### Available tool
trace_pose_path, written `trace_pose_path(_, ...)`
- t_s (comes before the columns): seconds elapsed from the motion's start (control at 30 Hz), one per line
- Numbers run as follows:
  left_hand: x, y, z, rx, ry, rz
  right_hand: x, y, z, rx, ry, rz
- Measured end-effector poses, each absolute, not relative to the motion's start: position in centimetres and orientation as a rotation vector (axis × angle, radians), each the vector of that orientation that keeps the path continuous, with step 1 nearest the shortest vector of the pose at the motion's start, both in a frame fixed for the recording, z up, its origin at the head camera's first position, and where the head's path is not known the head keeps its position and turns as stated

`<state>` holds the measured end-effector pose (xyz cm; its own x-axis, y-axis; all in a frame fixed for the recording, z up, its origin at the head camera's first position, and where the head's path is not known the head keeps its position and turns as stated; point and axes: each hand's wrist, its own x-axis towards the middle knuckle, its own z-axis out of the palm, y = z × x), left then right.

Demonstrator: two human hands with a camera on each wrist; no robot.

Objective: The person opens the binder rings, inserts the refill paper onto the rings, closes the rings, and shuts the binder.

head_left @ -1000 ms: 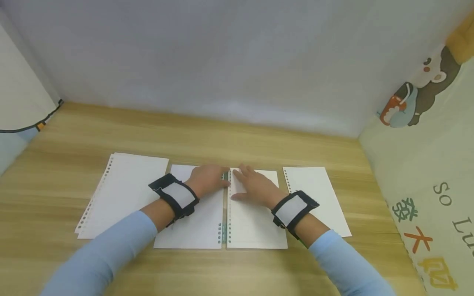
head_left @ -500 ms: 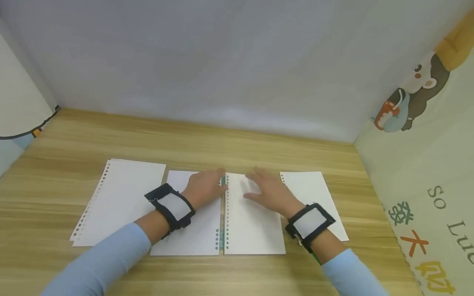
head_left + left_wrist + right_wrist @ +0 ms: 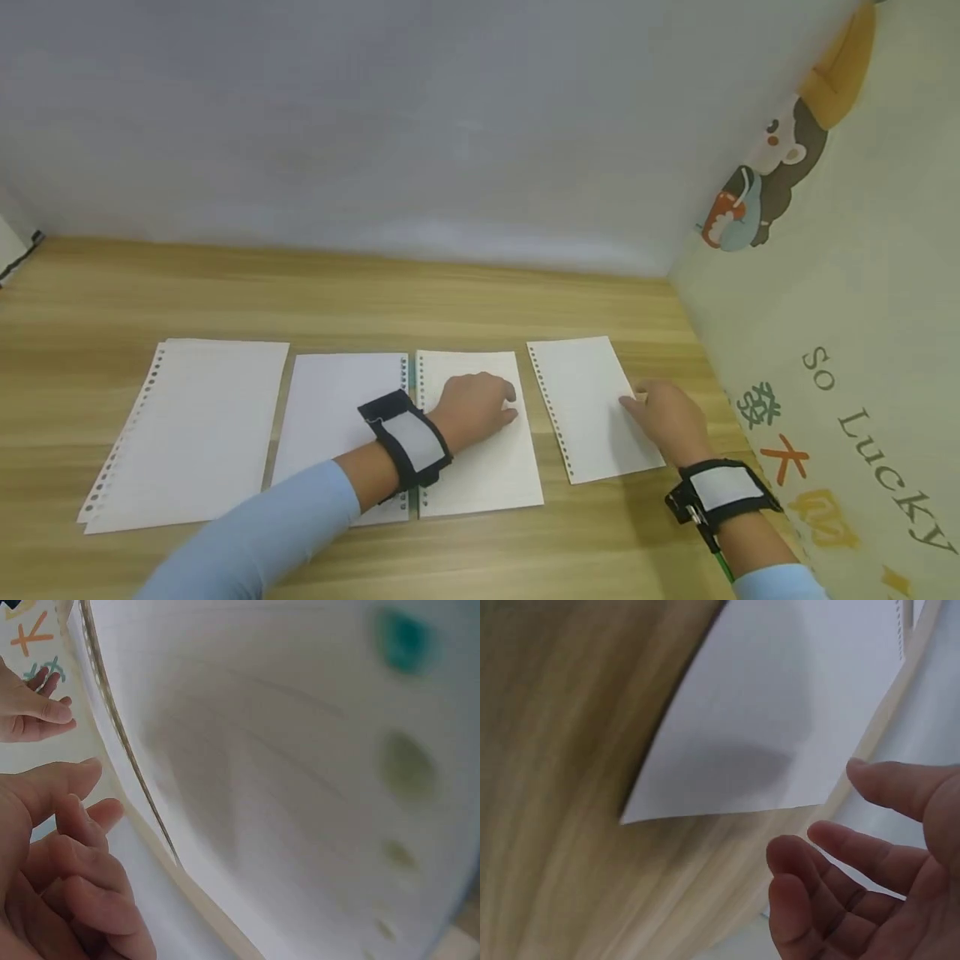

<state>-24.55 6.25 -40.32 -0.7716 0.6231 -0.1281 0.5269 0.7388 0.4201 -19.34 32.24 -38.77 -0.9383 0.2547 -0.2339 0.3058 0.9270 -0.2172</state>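
My left hand [image 3: 474,406] is over the right-hand pile of hole-punched paper [image 3: 483,483], its fingers loosely bent and holding nothing. Beside that pile lies a second white pile [image 3: 337,387]; a green binding strip [image 3: 412,375] shows between their punched edges. Farther right is a loose hole-punched sheet [image 3: 585,400], lying slightly tilted. At its right edge is my right hand [image 3: 670,421], thumb toward the paper. In the right wrist view, the thumb and bent fingers [image 3: 791,900] stand apart with nothing between them, near the sheet's edge [image 3: 727,802].
Several overlapping hole-punched sheets [image 3: 195,425] lie at the left of the wooden table [image 3: 360,292]. A pale wall [image 3: 337,125] rises behind the table, and a printed cloth [image 3: 847,333] with a cartoon and lettering borders its right side.
My right hand has left the right-hand pile and moved right to the loose sheet's far edge. The left hand has shifted right from the binding strip to over the right-hand pile. The view has turned right.
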Motion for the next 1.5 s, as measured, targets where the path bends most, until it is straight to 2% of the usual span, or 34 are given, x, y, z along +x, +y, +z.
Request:
trace_pose_path(0.27, -24.2, 9.5, -41.4, 1.039, 2.692, 0.455, -18.9, 33.4, -40.8, 0.534, 2.847, -0.371)
trace_pose_path(0.5, -23.8, 11.1, -42.0, 1.051, 2.634, 0.486, -19.2, 33.8, -41.2, 0.561, 2.875, -0.372)
trace_pose_path(0.8, -23.6, 10.7, -41.6, 1.043, 2.613, 0.565, -19.4, 33.5, -40.7, 0.682, 2.816, -0.659)
trace_pose_path(0.97, -23.9, 10.4, -41.5, 0.970, 2.630, 0.679, -19.3, 33.5, -39.7, 0.746, 2.690, -0.998)
trace_pose_path(1.2, -24.1, 9.5, -41.1, 0.835, 2.615, 0.794, -18.7, 32.8, -38.2, 0.795, 2.563, -1.246)
trace_pose_path(1.37, -24.6, 7.6, -40.4, 0.786, 2.623, 0.938, -18.0, 32.2, -37.3, 0.827, 2.523, -1.432)
trace_pose_path(1.5, -25.8, 5.7, -39.8, 0.616, 2.605, 1.108, -17.4, 31.5, -36.5, 0.809, 2.481, -1.574)
